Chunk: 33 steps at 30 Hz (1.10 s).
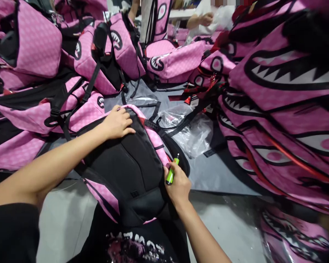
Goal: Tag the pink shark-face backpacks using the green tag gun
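Observation:
A pink backpack with a black padded back panel lies back-up in front of me. My left hand rests on its top end, fingers curled over the pink edge near the red-trimmed handle. My right hand is at the bag's right side, closed round a small green lighter whose tip points up beside the pink side seam.
Piles of pink backpacks with shark-mouth prints surround me: left, back and a tall stack at right. A clear plastic bag lies on the grey table surface. Another person's hands work at the far side.

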Each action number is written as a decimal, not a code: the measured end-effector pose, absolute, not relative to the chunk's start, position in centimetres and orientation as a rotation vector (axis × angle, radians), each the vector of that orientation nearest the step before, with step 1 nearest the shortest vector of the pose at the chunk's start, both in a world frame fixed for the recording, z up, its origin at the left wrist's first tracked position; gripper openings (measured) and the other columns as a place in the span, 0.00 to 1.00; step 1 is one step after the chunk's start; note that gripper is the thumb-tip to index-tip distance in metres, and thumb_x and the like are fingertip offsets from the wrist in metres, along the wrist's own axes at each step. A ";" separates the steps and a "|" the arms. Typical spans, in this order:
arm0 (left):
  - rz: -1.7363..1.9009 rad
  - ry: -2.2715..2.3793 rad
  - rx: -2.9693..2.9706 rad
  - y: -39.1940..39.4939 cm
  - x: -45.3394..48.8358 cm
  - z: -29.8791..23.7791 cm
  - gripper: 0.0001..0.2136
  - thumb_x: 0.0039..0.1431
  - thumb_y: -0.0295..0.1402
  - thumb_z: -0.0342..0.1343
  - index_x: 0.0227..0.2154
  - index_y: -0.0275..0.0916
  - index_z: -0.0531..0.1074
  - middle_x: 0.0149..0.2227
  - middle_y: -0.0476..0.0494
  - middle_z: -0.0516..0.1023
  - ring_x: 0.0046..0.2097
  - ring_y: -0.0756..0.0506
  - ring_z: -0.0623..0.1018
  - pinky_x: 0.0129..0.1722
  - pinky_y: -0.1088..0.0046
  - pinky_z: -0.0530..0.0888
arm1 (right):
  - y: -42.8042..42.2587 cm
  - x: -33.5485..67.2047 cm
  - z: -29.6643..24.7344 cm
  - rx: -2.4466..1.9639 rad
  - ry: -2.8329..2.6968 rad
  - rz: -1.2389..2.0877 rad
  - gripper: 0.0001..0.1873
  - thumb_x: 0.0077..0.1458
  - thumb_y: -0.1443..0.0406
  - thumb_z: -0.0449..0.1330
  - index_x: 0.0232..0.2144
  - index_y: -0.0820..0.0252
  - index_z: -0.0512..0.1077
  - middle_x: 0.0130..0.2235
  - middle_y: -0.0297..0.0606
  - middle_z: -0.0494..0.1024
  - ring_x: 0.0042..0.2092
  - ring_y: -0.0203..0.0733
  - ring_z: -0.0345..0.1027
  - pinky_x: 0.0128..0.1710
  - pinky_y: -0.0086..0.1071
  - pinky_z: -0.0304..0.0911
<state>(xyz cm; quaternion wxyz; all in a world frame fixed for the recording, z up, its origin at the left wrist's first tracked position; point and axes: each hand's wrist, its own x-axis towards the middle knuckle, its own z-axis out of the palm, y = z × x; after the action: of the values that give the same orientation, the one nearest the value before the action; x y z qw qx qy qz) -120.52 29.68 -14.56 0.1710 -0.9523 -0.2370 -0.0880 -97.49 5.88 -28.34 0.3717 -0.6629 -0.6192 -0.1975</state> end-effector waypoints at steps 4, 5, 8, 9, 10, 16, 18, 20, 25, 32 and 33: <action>-0.413 -0.585 -2.835 26.7 -119.4 -16.9 0.21 0.58 0.52 0.58 0.36 0.36 0.76 0.35 0.42 0.78 0.42 0.41 0.72 0.59 0.51 0.60 | 6.2 -98.1 -25.6 -1.556 -1.554 -0.367 0.13 0.61 0.69 0.59 0.49 0.59 0.70 0.40 0.42 0.82 0.38 0.45 0.78 0.38 0.35 0.72; -0.440 -0.589 -2.866 26.2 -119.1 -17.3 0.20 0.57 0.51 0.59 0.36 0.36 0.76 0.35 0.42 0.77 0.41 0.41 0.72 0.59 0.51 0.61 | 6.6 -98.5 -24.6 -1.491 -1.533 -0.246 0.14 0.61 0.69 0.59 0.50 0.58 0.69 0.42 0.42 0.82 0.41 0.44 0.79 0.41 0.35 0.73; -0.478 -0.638 -2.918 25.8 -118.6 -17.8 0.20 0.54 0.50 0.63 0.37 0.36 0.76 0.35 0.42 0.77 0.42 0.41 0.72 0.58 0.51 0.63 | 8.4 -100.1 -21.5 -1.334 -1.328 0.335 0.12 0.63 0.65 0.58 0.49 0.55 0.67 0.38 0.37 0.82 0.36 0.41 0.79 0.37 0.35 0.76; -0.478 -0.663 -2.928 25.8 -118.5 -17.8 0.22 0.52 0.51 0.64 0.37 0.36 0.77 0.34 0.42 0.77 0.42 0.40 0.72 0.58 0.50 0.63 | 9.2 -100.6 -20.7 -1.301 -1.227 0.531 0.10 0.64 0.62 0.58 0.47 0.55 0.67 0.33 0.34 0.81 0.30 0.39 0.78 0.32 0.33 0.76; -0.478 -0.692 -2.934 25.9 -118.4 -17.8 0.23 0.49 0.52 0.65 0.36 0.36 0.77 0.34 0.42 0.77 0.42 0.40 0.72 0.57 0.49 0.63 | 9.9 -101.0 -20.1 -1.276 -1.138 0.687 0.11 0.64 0.59 0.58 0.46 0.56 0.67 0.28 0.31 0.80 0.25 0.38 0.76 0.26 0.30 0.74; -0.548 -0.653 -2.955 23.4 -116.6 -17.3 0.16 0.51 0.45 0.67 0.32 0.35 0.76 0.31 0.44 0.77 0.39 0.42 0.72 0.57 0.51 0.65 | 9.9 -100.4 -21.5 -1.388 -1.067 0.633 0.17 0.62 0.52 0.59 0.45 0.59 0.70 0.22 0.29 0.75 0.18 0.33 0.67 0.16 0.25 0.64; -0.616 -0.526 -2.959 22.0 -115.3 -16.9 0.14 0.52 0.42 0.67 0.32 0.36 0.76 0.31 0.45 0.76 0.40 0.42 0.73 0.58 0.53 0.65 | 8.4 -99.8 -22.4 -1.419 -1.048 0.520 0.17 0.64 0.53 0.57 0.44 0.60 0.71 0.24 0.32 0.77 0.17 0.32 0.65 0.16 0.25 0.62; -0.636 -0.426 -2.956 21.0 -114.1 -16.7 0.13 0.51 0.41 0.67 0.32 0.36 0.76 0.32 0.45 0.76 0.41 0.41 0.73 0.60 0.52 0.64 | 7.1 -99.3 -22.9 -1.434 -0.988 0.461 0.16 0.64 0.54 0.57 0.44 0.60 0.71 0.25 0.32 0.77 0.18 0.32 0.65 0.16 0.26 0.62; -0.577 -0.435 -2.937 20.7 -112.6 -17.7 0.11 0.51 0.38 0.67 0.31 0.36 0.77 0.30 0.44 0.76 0.40 0.40 0.73 0.60 0.48 0.66 | 6.7 -98.9 -23.0 -1.524 -1.006 0.495 0.14 0.56 0.56 0.66 0.39 0.59 0.72 0.31 0.36 0.80 0.28 0.37 0.74 0.28 0.30 0.71; -0.775 -0.424 -2.846 19.6 -113.3 -19.7 0.04 0.59 0.32 0.59 0.30 0.39 0.74 0.32 0.46 0.74 0.42 0.42 0.73 0.61 0.50 0.67 | 7.7 -98.8 -22.4 -1.385 -0.869 0.446 0.15 0.60 0.54 0.60 0.41 0.59 0.70 0.32 0.36 0.81 0.29 0.38 0.76 0.28 0.31 0.72; -0.785 -0.430 -2.849 19.5 -113.3 -19.8 0.05 0.60 0.32 0.58 0.30 0.39 0.74 0.32 0.46 0.74 0.43 0.42 0.72 0.61 0.50 0.67 | 7.7 -98.6 -22.3 -1.385 -0.900 0.482 0.15 0.60 0.55 0.60 0.42 0.60 0.71 0.33 0.37 0.81 0.30 0.39 0.77 0.31 0.32 0.73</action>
<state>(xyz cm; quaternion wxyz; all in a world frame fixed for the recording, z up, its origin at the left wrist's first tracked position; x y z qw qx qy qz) -113.30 19.52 -19.85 0.0777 -0.9511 -0.1437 -0.2623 -98.57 7.74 -22.26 0.6521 -0.6102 -0.3966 0.2124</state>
